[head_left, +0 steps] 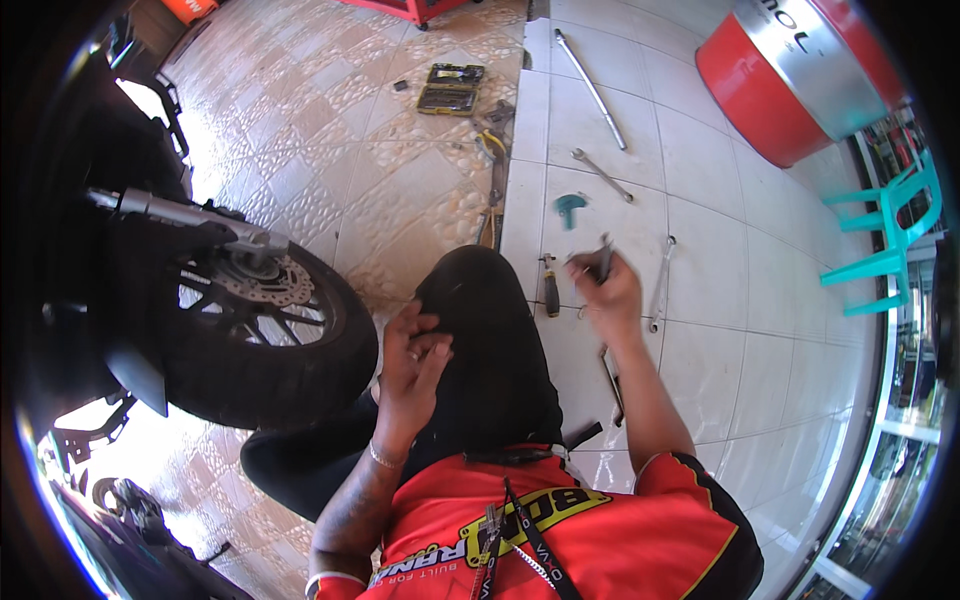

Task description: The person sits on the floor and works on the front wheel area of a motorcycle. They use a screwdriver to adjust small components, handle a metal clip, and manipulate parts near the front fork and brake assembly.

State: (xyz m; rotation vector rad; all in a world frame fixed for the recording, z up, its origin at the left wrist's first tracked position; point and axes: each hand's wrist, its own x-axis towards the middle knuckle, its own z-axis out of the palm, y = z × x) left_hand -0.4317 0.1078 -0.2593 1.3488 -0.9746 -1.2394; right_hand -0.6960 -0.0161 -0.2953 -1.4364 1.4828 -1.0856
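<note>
Nine o'clock: motorbike wheel (pixel 280 378). Eight: our left hand (pixel 408 362), half open, fingers loosely bent, nothing seen in them. Screwdriver (pixel 551 290) lies at nine o'clock from our right hand (pixel 612 292), teal tool (pixel 569 206) at eleven. That hand, three o'clock, grips a dark tool (pixel 605 262); wrench (pixel 663 285) just beyond.

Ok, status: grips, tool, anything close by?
Left grip open, looks empty. Right grip holding dark tool, type unclear. Wrench on tiles to its right.
</note>
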